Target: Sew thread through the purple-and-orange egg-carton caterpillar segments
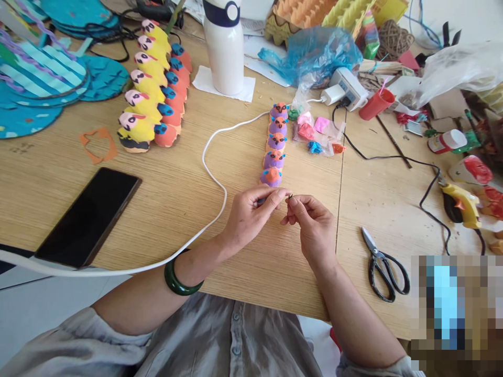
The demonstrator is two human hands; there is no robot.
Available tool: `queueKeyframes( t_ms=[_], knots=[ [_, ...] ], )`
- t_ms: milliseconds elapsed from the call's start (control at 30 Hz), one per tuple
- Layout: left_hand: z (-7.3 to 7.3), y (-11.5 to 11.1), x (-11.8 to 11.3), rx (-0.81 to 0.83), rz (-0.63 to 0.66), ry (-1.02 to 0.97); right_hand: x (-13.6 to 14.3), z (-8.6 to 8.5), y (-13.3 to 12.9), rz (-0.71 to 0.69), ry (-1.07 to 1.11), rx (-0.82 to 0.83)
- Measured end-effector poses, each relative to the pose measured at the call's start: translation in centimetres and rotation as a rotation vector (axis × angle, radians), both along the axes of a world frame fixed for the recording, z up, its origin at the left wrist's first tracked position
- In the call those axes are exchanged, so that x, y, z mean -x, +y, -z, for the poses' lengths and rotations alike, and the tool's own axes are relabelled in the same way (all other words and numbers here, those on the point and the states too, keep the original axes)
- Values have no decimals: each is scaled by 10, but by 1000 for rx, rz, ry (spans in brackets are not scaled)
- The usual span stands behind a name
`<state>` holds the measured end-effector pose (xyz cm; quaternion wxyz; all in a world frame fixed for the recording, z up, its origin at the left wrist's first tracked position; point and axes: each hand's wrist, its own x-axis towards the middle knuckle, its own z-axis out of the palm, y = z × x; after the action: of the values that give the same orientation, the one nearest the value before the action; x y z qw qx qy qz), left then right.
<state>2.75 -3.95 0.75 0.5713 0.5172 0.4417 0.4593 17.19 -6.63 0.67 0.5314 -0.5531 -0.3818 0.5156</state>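
Note:
My left hand (251, 212) is closed, thumb and index finger pressed together, close to my right hand. Between the fingertips of my right hand (314, 222) is a tiny dark piece (290, 196), and the left fingertips reach up to it. Just beyond the hands runs a row of small purple and orange figures (276, 141) with blue ears. Dark face details show on the farther ones; the nearest (271, 176) shows none that I can make out. Something dark blue shows partly behind my left fingers.
Yellow and pink figures (151, 65) and a white bottle (226, 57) stand behind. Bagged coloured clay (310, 127) lies right of the row. A phone (88, 217) and white cable (225, 196) are left, scissors (383, 264) and a glue gun (459, 204) right.

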Motion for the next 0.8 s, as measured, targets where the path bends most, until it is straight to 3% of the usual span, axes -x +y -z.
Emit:
queueKeyframes(
  t_ms=[267,567,800],
  knots=[
    [1,2,-1,-102,-16,65,1,-1,0,-18,16,2],
    [-2,0,-1,29,4,-9,1,-1,0,18,40,-5],
    [2,2,0,-100,-24,53,0,-1,0,-27,55,2]
  ],
)
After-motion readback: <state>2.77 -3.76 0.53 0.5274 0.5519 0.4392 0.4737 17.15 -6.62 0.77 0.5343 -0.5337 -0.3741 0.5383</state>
